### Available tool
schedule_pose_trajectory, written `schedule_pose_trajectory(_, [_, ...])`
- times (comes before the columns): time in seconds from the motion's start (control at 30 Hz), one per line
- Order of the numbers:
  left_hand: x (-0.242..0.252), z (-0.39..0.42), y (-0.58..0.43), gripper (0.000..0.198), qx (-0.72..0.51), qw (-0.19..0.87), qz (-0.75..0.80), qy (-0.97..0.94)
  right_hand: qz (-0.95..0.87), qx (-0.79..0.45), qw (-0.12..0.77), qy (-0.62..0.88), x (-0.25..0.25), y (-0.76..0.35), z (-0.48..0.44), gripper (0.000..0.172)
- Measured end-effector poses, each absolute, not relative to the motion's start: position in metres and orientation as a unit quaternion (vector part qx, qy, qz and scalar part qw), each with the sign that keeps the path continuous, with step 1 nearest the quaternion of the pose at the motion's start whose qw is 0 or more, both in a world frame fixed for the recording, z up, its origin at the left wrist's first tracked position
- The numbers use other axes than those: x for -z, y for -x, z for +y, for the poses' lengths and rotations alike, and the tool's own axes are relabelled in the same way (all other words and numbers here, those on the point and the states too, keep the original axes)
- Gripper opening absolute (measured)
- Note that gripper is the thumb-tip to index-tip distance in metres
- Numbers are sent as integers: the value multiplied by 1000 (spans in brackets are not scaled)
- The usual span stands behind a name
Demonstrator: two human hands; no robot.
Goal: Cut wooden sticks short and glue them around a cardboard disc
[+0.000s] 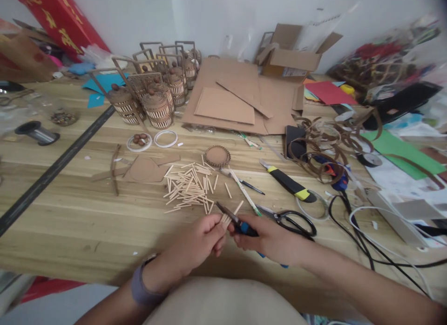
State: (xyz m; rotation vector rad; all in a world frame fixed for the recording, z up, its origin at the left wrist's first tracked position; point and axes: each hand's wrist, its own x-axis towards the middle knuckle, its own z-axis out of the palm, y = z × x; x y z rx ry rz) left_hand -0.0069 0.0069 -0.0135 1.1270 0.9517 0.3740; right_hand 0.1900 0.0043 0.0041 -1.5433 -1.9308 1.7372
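My left hand point(199, 243) pinches a small bundle of short wooden sticks point(225, 219) just above the table's near edge. My right hand point(270, 241) grips blue-handled cutting pliers point(235, 221), whose dark jaws point up and left beside the stick ends. Right behind the hands lies a loose pile of cut wooden sticks point(190, 187). A round woven cardboard disc point(217, 156) sits behind the pile.
Black scissors point(291, 220), a yellow-black utility knife point(288, 183) and a pen lie to the right. Curled cardboard strips point(324, 143), cables and coloured paper fill the right side. Small woven baskets point(153, 99), flat cardboard sheets point(230, 99) and an open box stand at the back.
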Motion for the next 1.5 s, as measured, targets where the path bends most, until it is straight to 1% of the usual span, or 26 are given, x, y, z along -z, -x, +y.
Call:
schedule_pose_trajectory(0.07, [9,10,17,37,-189,710,445,-512,-645,-575,56,500,-8,-197,4,20])
schedule_pose_trajectory(0.13, [5,14,28,37,-209,675,473,-525,-655,-532,60,534,-8,-205,2,24])
schedule_pose_trajectory(0.17, [3,15,31,36,-204,652,487,-543,-665,-483,80,564,-6,-208,2,25])
schedule_pose_trajectory(0.23, [2,16,34,32,-162,600,504,-599,-701,-350,156,602,-2,-208,1,25])
schedule_pose_trajectory(0.3, [3,14,31,29,-110,546,502,-662,-748,-238,224,578,1,-202,1,24])
schedule_pose_trajectory(0.33, [5,12,28,27,-94,522,496,-687,-775,-208,230,551,3,-197,2,23])
schedule_pose_trajectory(0.4, [9,8,23,24,-88,487,484,-721,-816,-180,185,518,5,-186,3,19])
schedule_pose_trajectory(0.47, [13,6,19,24,-89,458,482,-742,-830,-165,114,520,6,-176,5,14])
schedule_pose_trajectory(0.53, [16,4,18,27,-74,422,487,-761,-827,-153,77,536,9,-170,5,10])
schedule_pose_trajectory(0.63, [20,5,17,29,-36,360,512,-779,-815,-140,68,558,14,-165,5,9])
schedule_pose_trajectory(0.73, [24,6,13,29,-33,307,542,-782,-799,-129,49,585,19,-160,5,10])
schedule_pose_trajectory(0.83, [27,8,7,31,-27,275,552,-786,-784,-112,33,609,24,-150,7,4])
schedule_pose_trajectory(0.9, [27,10,6,31,-21,269,562,-782,-777,-99,33,621,27,-145,9,7])
schedule_pose_trajectory(0.97, [25,12,10,28,-46,289,565,-772,-772,-118,50,622,28,-147,13,8])
schedule_pose_trajectory(1.0, [23,14,14,26,-66,321,555,-765,-769,-146,65,619,27,-151,16,6])
schedule_pose_trajectory(1.03, [21,15,19,24,-93,366,540,-752,-763,-184,85,614,25,-156,18,5])
schedule_pose_trajectory(1.13, [16,19,30,31,-148,589,481,-633,-733,-298,149,593,14,-172,22,13])
schedule_pose_trajectory(1.2, [17,20,30,33,-196,674,480,-526,-729,-341,171,569,4,-177,21,14])
schedule_pose_trajectory(1.3, [21,18,21,34,-216,734,478,-431,-758,-369,140,519,-7,-173,14,10])
schedule_pose_trajectory(1.4, [27,12,10,27,-217,746,484,-402,-798,-351,84,483,-9,-162,7,2])
schedule_pose_trajectory(1.5, [34,8,6,23,-239,751,489,-374,-816,-300,54,491,-9,-154,4,14])
